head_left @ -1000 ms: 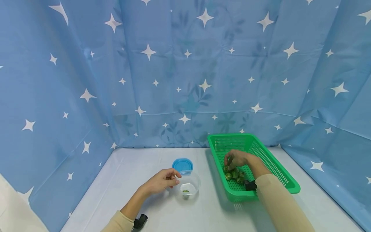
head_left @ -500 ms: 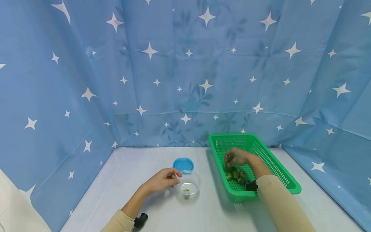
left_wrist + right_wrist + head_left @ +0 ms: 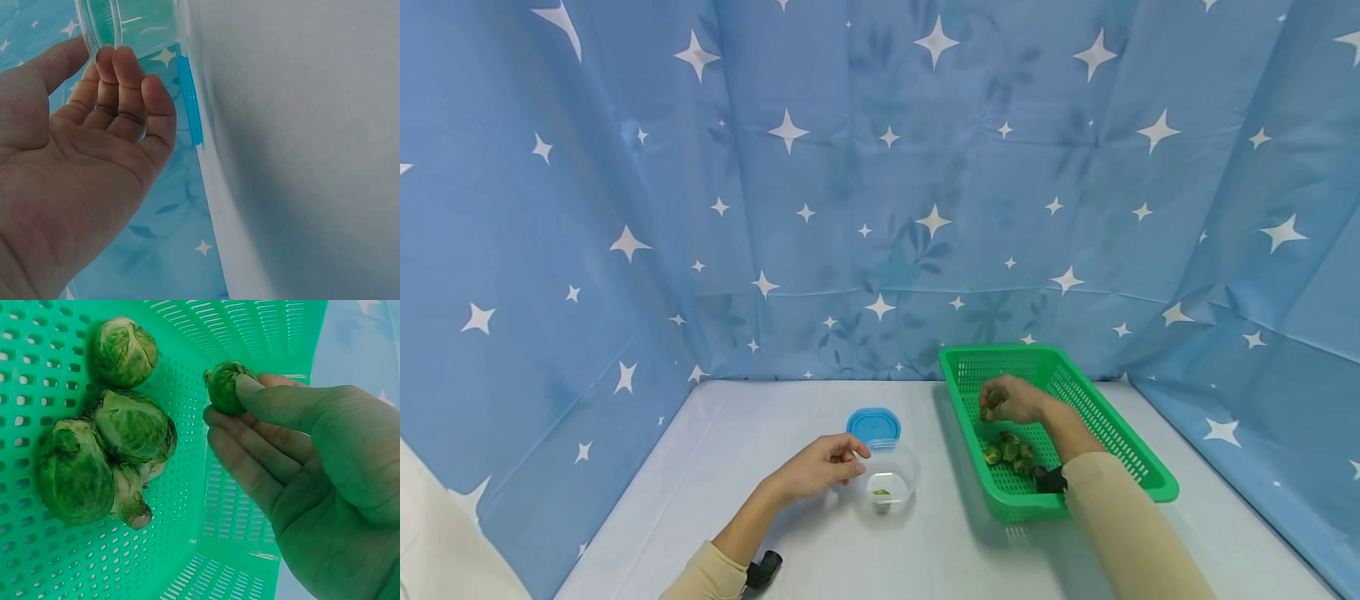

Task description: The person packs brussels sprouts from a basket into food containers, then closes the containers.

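Note:
My right hand (image 3: 1017,400) is inside the green basket (image 3: 1153,490). In the right wrist view it pinches a small Brussels sprout (image 3: 225,390) between thumb and fingertips, above the basket floor. Several more Brussels sprouts (image 3: 128,425) lie grouped at the basket's near end. My left hand (image 3: 820,469) is beside a clear plastic bowl (image 3: 913,477), its loosely curved fingertips right at the rim and its palm bare in the left wrist view. A small green piece (image 3: 881,493) shows at the bottom of the bowl.
A blue lid (image 3: 873,423) lies on the white table (image 3: 760,417) just behind the bowl. Blue curtains (image 3: 850,250) with white stars stand around the back and sides. A black wrist-camera mount (image 3: 764,570) sits below the left wrist.
My right hand has risen slightly and moved away from the grouped sprouts, lifting one Brussels sprout. The left hand and the bowl stay where they were.

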A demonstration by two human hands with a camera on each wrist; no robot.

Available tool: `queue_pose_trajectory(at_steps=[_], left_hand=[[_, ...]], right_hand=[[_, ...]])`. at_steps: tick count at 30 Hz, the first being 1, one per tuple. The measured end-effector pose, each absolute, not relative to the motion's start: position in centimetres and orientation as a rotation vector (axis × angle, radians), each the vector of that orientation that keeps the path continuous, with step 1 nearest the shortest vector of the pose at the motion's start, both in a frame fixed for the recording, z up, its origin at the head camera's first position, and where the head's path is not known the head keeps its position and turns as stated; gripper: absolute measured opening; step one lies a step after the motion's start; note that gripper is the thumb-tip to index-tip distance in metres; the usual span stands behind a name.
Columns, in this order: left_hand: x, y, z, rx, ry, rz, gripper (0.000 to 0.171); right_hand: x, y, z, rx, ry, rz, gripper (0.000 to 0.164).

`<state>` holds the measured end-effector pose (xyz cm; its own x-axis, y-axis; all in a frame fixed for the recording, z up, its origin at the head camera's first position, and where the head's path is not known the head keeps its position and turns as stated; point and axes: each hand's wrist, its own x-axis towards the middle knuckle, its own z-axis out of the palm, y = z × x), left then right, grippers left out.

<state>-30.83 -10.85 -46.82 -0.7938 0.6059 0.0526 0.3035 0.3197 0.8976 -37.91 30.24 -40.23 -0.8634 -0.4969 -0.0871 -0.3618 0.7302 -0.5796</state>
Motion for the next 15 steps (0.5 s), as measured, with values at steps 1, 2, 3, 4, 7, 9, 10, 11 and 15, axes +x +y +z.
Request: queue_pose_trajectory(at_steps=[1, 2, 3, 4, 7, 9, 10, 11, 15], left_hand=[[-30.82, -10.84, -46.79, 0.820, 2.295, 1.465, 0.029], [-30.82, -10.85, -46.78, 0.820, 2.295, 1.464, 0.029], [-30.82, -10.84, -46.75, 0.822, 2.294, 1.465, 0.029], [-30.81, -10.84, -46.72, 0.822, 2.292, 1.467, 0.029], [-30.76, -10.85, -46.66, 0.821, 2.286, 1.470, 0.028], [-30.72, -10.87, -46.63, 0.821, 2.284, 1.471, 0.028], [-30.72, -10.89, -46.61, 0.821, 2.282, 1.472, 0.028], [-30.73, -10.91, -46.60, 0.821, 2.281, 1.472, 0.028], [-30.77, -10.95, -46.58, 0.827, 2.275, 1.472, 0.029]], right_hand=[[-37.91, 30.24, -40.21, -0.682, 2.712, -0.826, 0.014], [-37.92, 30.23, -40.20, -0.679, 2.725, -0.825, 0.014], [-37.93, 30.23, -40.20, -0.681, 2.738, -0.826, 0.015], [-37.93, 30.21, -40.21, -0.678, 2.751, -0.829, 0.015], [-37.93, 30.22, -40.24, -0.698, 2.784, -0.846, 0.016], [-37.94, 30.20, -40.25, -0.714, 2.804, -0.861, 0.016], [-37.95, 30.18, -40.23, -0.720, 2.812, -0.871, 0.016], [-37.97, 30.16, -40.21, -0.728, 2.819, -0.881, 0.016], [-38.00, 30.01, -40.03, -0.733, 2.838, -0.921, 0.015]])
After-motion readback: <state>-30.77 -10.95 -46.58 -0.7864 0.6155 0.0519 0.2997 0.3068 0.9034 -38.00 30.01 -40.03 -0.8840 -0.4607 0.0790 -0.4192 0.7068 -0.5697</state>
